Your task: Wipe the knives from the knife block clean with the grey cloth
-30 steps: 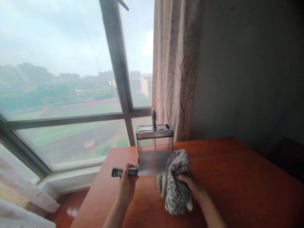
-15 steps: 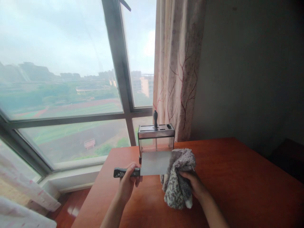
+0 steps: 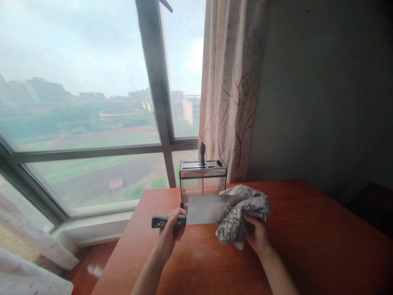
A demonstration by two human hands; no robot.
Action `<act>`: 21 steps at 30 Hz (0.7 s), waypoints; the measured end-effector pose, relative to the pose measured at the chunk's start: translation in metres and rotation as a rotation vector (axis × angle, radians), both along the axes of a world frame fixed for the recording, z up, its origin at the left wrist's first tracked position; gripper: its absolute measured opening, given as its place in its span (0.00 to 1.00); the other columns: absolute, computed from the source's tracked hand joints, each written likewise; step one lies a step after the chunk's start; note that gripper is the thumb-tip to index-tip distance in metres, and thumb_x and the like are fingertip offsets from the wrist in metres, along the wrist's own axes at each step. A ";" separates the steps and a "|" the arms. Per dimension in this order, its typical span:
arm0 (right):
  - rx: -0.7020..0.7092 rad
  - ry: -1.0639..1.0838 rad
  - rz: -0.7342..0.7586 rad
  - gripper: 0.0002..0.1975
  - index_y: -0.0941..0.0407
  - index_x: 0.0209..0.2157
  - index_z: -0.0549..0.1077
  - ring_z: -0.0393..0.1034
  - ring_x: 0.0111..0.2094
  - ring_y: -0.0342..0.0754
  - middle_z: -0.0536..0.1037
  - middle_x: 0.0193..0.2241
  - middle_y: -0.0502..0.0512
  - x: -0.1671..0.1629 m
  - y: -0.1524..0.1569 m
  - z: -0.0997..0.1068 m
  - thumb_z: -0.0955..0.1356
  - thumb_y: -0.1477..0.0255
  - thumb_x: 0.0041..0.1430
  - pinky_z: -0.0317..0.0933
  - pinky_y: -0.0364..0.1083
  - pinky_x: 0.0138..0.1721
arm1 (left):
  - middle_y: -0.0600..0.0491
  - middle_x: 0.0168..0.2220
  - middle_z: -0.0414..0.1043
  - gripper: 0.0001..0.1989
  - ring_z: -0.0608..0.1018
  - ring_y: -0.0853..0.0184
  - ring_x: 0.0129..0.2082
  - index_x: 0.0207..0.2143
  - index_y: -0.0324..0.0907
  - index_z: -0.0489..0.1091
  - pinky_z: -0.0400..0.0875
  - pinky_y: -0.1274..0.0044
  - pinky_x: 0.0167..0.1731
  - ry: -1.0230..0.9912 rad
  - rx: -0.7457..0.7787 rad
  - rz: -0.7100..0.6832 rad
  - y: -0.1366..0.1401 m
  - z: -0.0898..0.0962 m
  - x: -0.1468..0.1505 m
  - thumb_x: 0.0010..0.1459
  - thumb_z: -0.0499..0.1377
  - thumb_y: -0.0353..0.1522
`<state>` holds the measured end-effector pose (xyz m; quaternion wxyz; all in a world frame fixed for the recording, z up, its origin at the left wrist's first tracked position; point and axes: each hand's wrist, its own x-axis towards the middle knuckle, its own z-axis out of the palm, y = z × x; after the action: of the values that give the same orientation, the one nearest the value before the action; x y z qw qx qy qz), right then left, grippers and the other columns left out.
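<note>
Big window [image 3: 76, 69] at back left, then the brown counter [image 3: 307, 229], w/ a patterned curtain [image 3: 233, 82] behind it. Clear-front knife holder [image 3: 202, 169] stands on the counter near the far edge. Grey fuzzy towel [image 3: 247, 207] is bunched over the far end of the cleaver [image 3: 202, 209], which looks to be up off the counter, flat side to the camera, overlapping the holder's lower part in view. L hand [image 3: 171, 232] is closed round the cleaver's grip, R hand [image 3: 257, 233] is clamped on the towel; can't tell if it's pinching the blade thru the cloth.

Risk imo: grip lines up w/ the blade's lower side, so the sharp edge is prob on top, n a slip or thin fold could mean a nick. Loops could snag on a corner too, n a loose L grip would let the blade twist or drop.
</note>
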<state>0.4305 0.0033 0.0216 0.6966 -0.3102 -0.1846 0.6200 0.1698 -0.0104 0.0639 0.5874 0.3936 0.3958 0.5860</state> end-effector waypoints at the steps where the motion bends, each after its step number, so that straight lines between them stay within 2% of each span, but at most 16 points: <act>1: -0.018 -0.008 0.004 0.14 0.53 0.31 0.78 0.75 0.36 0.55 0.81 0.29 0.49 -0.001 -0.001 0.002 0.76 0.74 0.37 0.68 0.54 0.42 | 0.64 0.11 0.50 0.16 0.50 0.79 0.10 0.29 0.40 0.68 0.40 0.83 0.13 -0.009 -0.002 -0.012 -0.001 0.000 0.001 0.54 0.56 0.45; 5: -0.019 -0.166 0.071 0.15 0.54 0.33 0.77 0.74 0.40 0.55 0.81 0.34 0.51 -0.005 -0.005 0.012 0.76 0.68 0.40 0.67 0.51 0.43 | 0.63 0.13 0.54 0.16 0.53 0.78 0.11 0.27 0.40 0.67 0.42 0.83 0.14 -0.115 -0.030 0.004 0.002 -0.001 0.002 0.54 0.58 0.45; 9: -0.021 -0.324 0.161 0.17 0.57 0.33 0.77 0.74 0.41 0.56 0.81 0.36 0.54 -0.011 -0.011 0.014 0.77 0.68 0.37 0.66 0.50 0.42 | 0.64 0.13 0.52 0.17 0.52 0.79 0.12 0.24 0.39 0.65 0.46 0.83 0.14 -0.176 0.011 0.163 0.011 -0.009 0.000 0.52 0.61 0.44; 13: -0.020 -0.352 0.229 0.15 0.56 0.32 0.77 0.72 0.45 0.58 0.81 0.38 0.56 -0.018 -0.015 0.014 0.77 0.68 0.39 0.64 0.53 0.48 | 0.64 0.13 0.55 0.17 0.58 0.78 0.14 0.23 0.40 0.63 0.50 0.84 0.14 -0.158 -0.012 0.277 0.016 -0.017 -0.001 0.49 0.64 0.42; 15: -0.022 -0.345 0.279 0.18 0.56 0.35 0.77 0.73 0.45 0.59 0.81 0.38 0.56 -0.019 -0.017 0.014 0.77 0.68 0.38 0.63 0.54 0.48 | 0.64 0.14 0.57 0.18 0.60 0.78 0.14 0.22 0.40 0.62 0.51 0.84 0.14 -0.204 -0.041 0.335 0.016 -0.017 0.000 0.46 0.65 0.42; 18: -0.043 -0.324 0.355 0.23 0.57 0.35 0.77 0.73 0.42 0.60 0.81 0.36 0.57 -0.016 -0.017 0.005 0.78 0.67 0.32 0.63 0.55 0.47 | 0.64 0.15 0.59 0.18 0.63 0.77 0.14 0.21 0.41 0.60 0.55 0.84 0.14 -0.317 -0.093 0.402 0.015 -0.012 0.002 0.44 0.67 0.40; 21: -0.059 -0.318 0.397 0.22 0.56 0.27 0.77 0.73 0.43 0.61 0.81 0.33 0.56 -0.012 -0.015 -0.013 0.80 0.67 0.24 0.61 0.56 0.50 | 0.64 0.14 0.59 0.17 0.61 0.78 0.12 0.21 0.42 0.59 0.53 0.85 0.11 -0.384 -0.120 0.464 0.015 -0.006 0.004 0.44 0.66 0.38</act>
<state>0.4184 -0.0115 0.0090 0.5140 -0.3816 -0.3308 0.6933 0.1736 0.0042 0.0580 0.5240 0.1393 0.3908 0.7438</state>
